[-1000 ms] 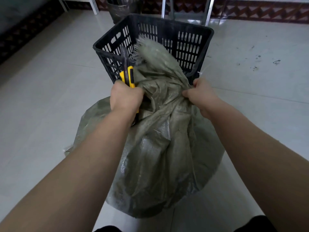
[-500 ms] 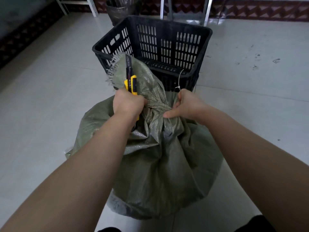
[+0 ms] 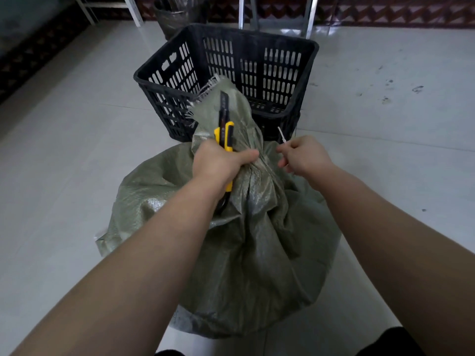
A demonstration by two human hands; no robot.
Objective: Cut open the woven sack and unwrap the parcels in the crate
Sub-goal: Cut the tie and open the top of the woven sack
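**One sack, one crate, one knife, two busy hands**

A single grey-green woven sack (image 3: 252,253) sits on the pale tiled floor (image 3: 77,150), bulging and round. It is directly in front of one black slotted plastic crate (image 3: 164,106). The sack's neck is bunched together, and its frayed top flap stands up in front of the crate's near wall. Whether cloth and crate touch cannot be told.

Both bare forearms reach in from the bottom of the view. The left hand (image 3: 218,163) is wrapped round one yellow-and-black utility knife (image 3: 226,134), its dark blade end pointing up along the flap. The same hand is clamped on the gathered neck, with the thumb stretched to the right across the pleats. The right hand (image 3: 305,158) is just beside the neck on the other side. Its curled fingers (image 3: 285,149) pinch one thin white tie (image 3: 281,134), whose free end sticks up above the knuckles. The two hands are near each other but apart, with the pleated neck between them.

Behind the crate stands one dark bin (image 3: 177,14) by the patterned skirting. Two metal legs (image 3: 310,16) rise beside it. More pale frame legs show at the top left.
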